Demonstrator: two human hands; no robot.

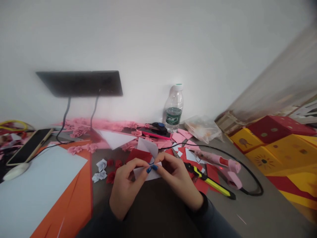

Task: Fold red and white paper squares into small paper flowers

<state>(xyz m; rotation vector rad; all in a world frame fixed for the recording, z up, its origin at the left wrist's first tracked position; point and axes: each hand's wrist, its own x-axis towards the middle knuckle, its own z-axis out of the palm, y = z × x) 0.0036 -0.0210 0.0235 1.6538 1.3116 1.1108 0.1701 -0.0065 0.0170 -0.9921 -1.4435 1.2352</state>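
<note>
My left hand (127,185) and my right hand (177,180) meet over the grey table, both pinching a small white paper piece (143,172) between thumbs and fingertips with blue nails. A folded white paper (148,146) and a dark red paper piece (138,154) lie just behind it. Small white paper flowers (100,170) and red paper flowers (114,168) sit left of my left hand. A pink glue gun (218,162) and a yellow-black cutter (210,180) lie right of my right hand.
A large white sheet (34,185) on orange paper (74,205) lies at the left. A phone (29,145), a water bottle (174,109), pink paper scraps (99,127), a plastic bag (203,127) and yellow and red boxes (277,142) ring the table. A black cable (247,172) loops at the right.
</note>
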